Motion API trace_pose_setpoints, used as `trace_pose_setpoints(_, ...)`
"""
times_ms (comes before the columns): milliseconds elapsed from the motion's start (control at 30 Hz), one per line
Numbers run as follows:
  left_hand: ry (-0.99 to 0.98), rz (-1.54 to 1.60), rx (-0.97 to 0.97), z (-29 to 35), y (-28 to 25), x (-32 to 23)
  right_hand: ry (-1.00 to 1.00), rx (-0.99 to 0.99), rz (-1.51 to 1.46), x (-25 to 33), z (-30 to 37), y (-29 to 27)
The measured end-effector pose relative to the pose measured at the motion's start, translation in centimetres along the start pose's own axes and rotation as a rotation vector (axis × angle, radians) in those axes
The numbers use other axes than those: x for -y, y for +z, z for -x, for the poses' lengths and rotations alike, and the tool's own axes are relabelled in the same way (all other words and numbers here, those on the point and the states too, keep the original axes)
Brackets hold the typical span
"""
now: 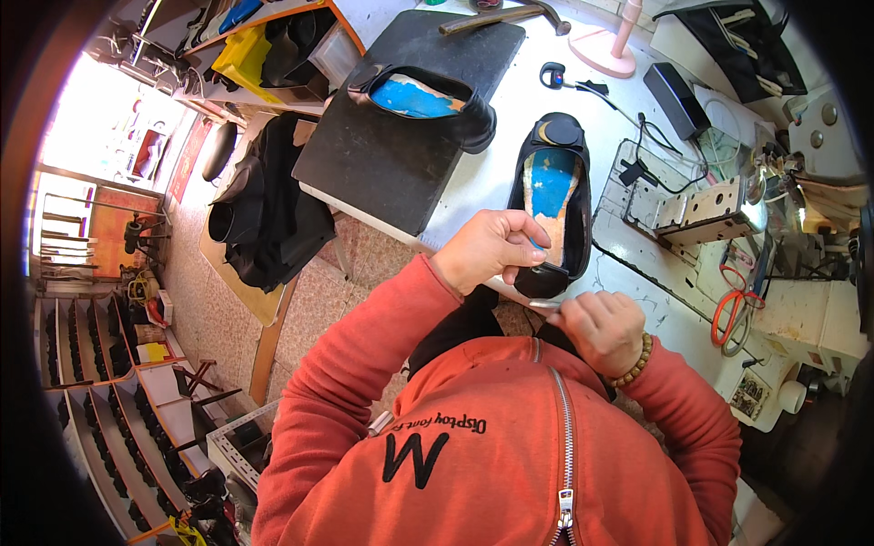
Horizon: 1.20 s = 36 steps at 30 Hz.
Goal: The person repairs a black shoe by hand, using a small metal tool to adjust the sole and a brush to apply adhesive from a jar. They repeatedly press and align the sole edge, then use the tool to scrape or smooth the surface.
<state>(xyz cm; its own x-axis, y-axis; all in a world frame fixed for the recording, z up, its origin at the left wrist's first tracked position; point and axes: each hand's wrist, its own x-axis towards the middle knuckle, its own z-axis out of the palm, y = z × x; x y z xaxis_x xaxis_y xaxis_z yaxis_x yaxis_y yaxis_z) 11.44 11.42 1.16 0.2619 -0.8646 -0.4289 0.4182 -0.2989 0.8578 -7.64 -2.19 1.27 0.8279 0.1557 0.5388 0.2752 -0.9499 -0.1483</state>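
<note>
A black flat shoe with a round ornament on its toe lies on the white table, its heel toward me. Patchy blue lining and bare tan insole show inside it. Over its heel end, my left hand is closed in a pinch, a small blue scrap at the fingertips. My right hand, just nearer to me, is wrapped round a slim pale tool; only its narrow tip shows, beside the heel. The matching black shoe sits on a dark board, also with torn blue lining.
A hammer lies at the board's far edge. To the right are a black box, cables, a metal sewing machine part and red-handled scissors. Black boots stand left of the table. Shelves line the lower left.
</note>
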Motion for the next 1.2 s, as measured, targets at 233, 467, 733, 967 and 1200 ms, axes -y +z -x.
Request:
trace_pose_setpoints(233, 0.053, -0.021, -0.03, 0.9, 0.8, -0.3, 0.344, -0.174, -0.108, -2.2, 1.3, -0.4)
trace_pose_setpoints(467, 0.315, -0.507, -0.178, 1.5, 2.6, 0.6, 0.731, -0.226, -0.039, -4.5, 5.6, 1.5)
trace_pose_setpoints(733, 0.112, -0.154, -0.217, 0.8, 1.6, 0.3, 0.761, -0.057, 0.117, -4.7, 8.5, 1.3)
trace_pose_setpoints(967, 0.076, -0.077, -0.216, 1.0, 1.4, 0.2, 0.6, -0.124, 0.297, -4.0, 6.0, 0.2)
trace_pose_setpoints(1200, 0.075, -0.115, -0.201, 0.9, 1.9, 0.3, 0.605, -0.131, -0.551, 0.1, 0.5, 0.5)
